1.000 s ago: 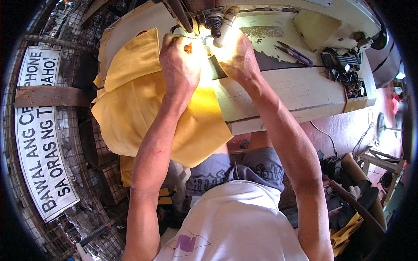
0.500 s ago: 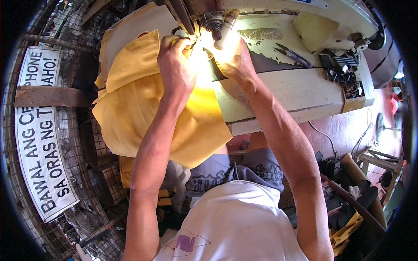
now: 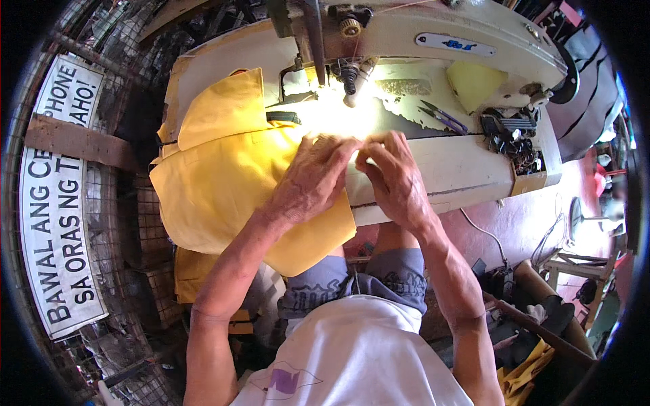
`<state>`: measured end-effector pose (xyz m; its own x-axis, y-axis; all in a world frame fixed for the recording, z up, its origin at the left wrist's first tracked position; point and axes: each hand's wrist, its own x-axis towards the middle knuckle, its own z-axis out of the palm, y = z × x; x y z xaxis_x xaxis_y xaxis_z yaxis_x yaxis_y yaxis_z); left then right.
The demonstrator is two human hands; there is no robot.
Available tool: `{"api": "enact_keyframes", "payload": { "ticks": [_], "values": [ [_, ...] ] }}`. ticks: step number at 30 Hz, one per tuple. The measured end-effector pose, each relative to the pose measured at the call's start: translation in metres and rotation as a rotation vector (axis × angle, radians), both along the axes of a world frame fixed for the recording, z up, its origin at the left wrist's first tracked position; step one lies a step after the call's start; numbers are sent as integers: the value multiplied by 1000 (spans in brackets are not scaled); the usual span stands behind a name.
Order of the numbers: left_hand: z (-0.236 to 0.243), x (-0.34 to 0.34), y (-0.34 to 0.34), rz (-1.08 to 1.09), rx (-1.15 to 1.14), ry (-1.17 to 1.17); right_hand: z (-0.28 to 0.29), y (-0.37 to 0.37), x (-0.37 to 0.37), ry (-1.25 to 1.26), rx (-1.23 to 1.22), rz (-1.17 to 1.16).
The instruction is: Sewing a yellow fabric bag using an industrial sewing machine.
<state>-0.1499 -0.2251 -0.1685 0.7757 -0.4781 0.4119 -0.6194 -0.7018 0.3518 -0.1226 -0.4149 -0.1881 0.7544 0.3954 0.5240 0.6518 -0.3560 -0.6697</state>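
Head view: yellow cloth (image 3: 217,186) lies on the left of the table (image 3: 467,159), draping over its near edge. The left hand (image 3: 315,176) is over the cloth, the right hand (image 3: 394,181) just beside it; their fingers are bunched, whether clamped on anything I cannot tell. Beyond stands a sewing machine (image 3: 420,30).

Gotta be a sewing workshop: sewing machine (image 3: 426,26) at 1 o'clock, snips (image 3: 448,120) at 2, yellow material (image 3: 223,186) around 9, more yellow cloth (image 3: 528,371) near 4.
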Motion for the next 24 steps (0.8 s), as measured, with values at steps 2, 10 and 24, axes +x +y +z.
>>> {"api": "enact_keyframes", "payload": {
  "ticks": [2, 10, 24],
  "values": [
    [-1, 0, 1, 4, -31, 6, 2, -5, -11, 67, 13, 16],
    [2, 37, 22, 127, -55, 9, 7, 27, 25, 101, -45, -79],
    [-17, 82, 53, 325, -118, 103, -31, 67, 78, 113, 140, -125]
  ]
}}
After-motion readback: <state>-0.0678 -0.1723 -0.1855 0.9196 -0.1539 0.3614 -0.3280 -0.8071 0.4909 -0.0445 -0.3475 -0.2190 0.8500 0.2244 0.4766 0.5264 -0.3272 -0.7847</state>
